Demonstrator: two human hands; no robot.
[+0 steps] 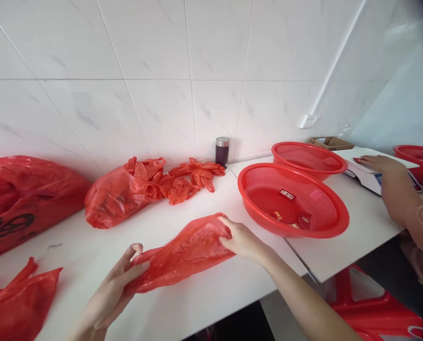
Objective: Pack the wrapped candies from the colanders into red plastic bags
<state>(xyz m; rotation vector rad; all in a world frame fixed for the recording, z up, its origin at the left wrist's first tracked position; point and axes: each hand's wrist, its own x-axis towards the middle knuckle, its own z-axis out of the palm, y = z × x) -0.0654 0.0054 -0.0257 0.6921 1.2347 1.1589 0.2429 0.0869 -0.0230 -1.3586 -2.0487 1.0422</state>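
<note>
A red plastic bag [183, 255] is stretched between my two hands above the white table [211, 303]. My left hand [117, 282] grips its left end, thumb and fingers closed on the film. At the bag's upper right end, my right hand [241, 239] pinches the edge. The bag looks flat and thin; whether anything is inside I cannot tell. Just right of my right hand stands a red mesh basket [247, 196] with a few small packets [287, 194] at its bottom. Behind the held bag lie crumpled red bags [183, 187] beside a fuller red bag [115, 194].
A large red bag [30, 189] and another red bag [22, 303] lie at left. A dark tumbler [222, 152] stands by the wall. Behind the near basket is a second basket [309, 156]. At right, a co-worker's hand [378, 162] rests on a white scale [365, 179]. A red stool [364, 305] stands below.
</note>
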